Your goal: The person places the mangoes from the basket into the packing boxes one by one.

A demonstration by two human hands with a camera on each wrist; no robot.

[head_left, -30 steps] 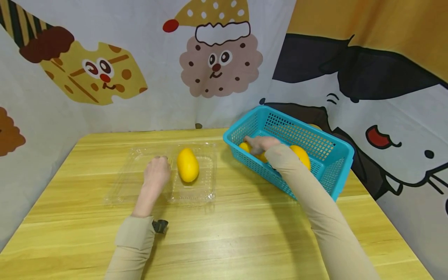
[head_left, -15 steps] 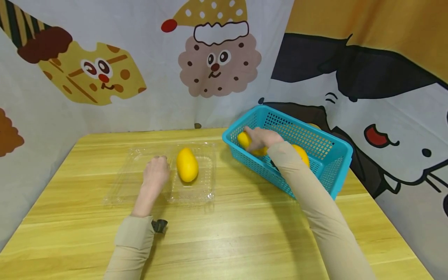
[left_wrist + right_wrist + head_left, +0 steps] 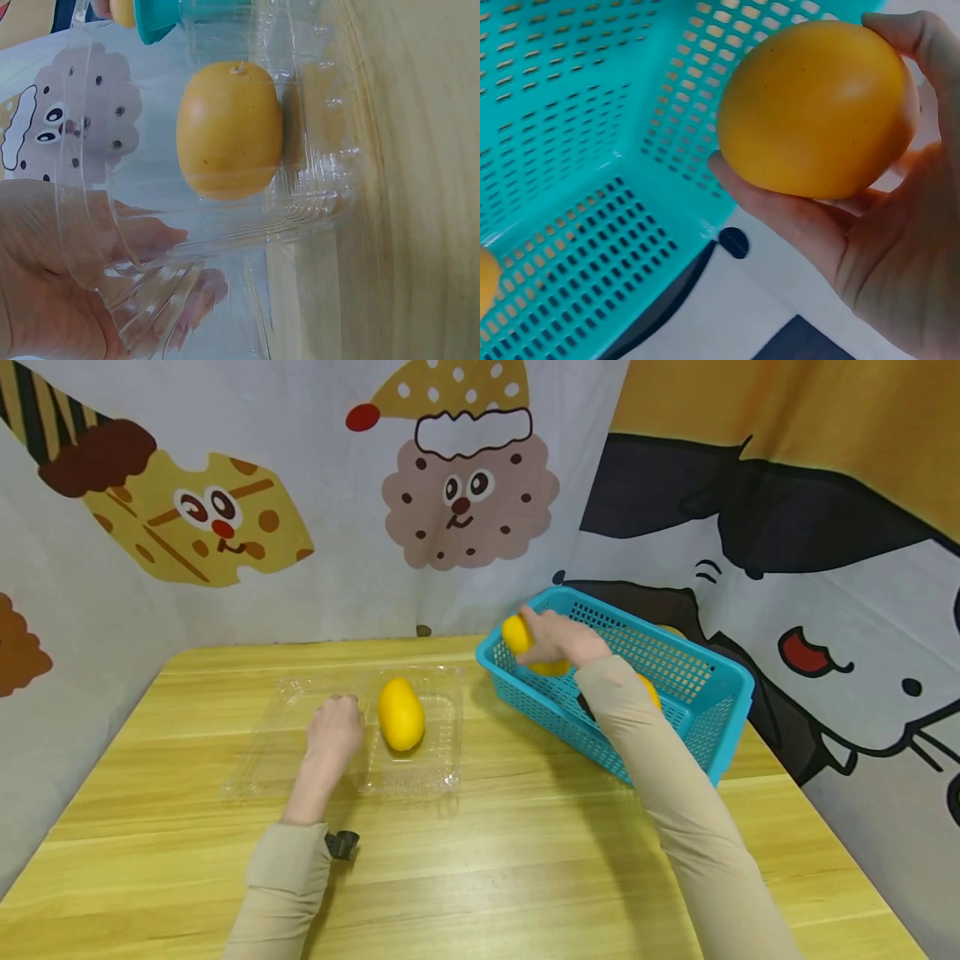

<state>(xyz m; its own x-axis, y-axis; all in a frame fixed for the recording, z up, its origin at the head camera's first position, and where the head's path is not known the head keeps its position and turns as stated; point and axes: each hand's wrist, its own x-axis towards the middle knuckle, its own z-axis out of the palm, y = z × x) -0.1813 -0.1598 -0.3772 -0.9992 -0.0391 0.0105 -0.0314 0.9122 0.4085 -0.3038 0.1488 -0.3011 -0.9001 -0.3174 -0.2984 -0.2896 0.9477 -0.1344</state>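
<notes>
My left hand (image 3: 337, 727) grips the edge of a clear plastic clamshell box (image 3: 447, 771) at its middle, between lid and base; its fingers show through the plastic in the left wrist view. One yellow mango (image 3: 401, 714) lies in the right half of the box. Over the far-left end of the blue basket (image 3: 678, 703), my right hand (image 3: 561, 639) holds a second mango (image 3: 817, 109), thumb on one side and fingers on the other. That mango is raised near the basket's rim, partly covered by the hand in the head view.
Another yellow fruit (image 3: 649, 691) sits in the basket, partly hidden behind the right sleeve. The basket's perforated walls stand at the table's back right. Behind the wooden table (image 3: 480, 877) hangs a cartoon-printed cloth (image 3: 315, 593).
My right hand has lifted the mango from the basket floor up toward the far-left rim. The left hand, the clamshell box and the mango in it have stayed put.
</notes>
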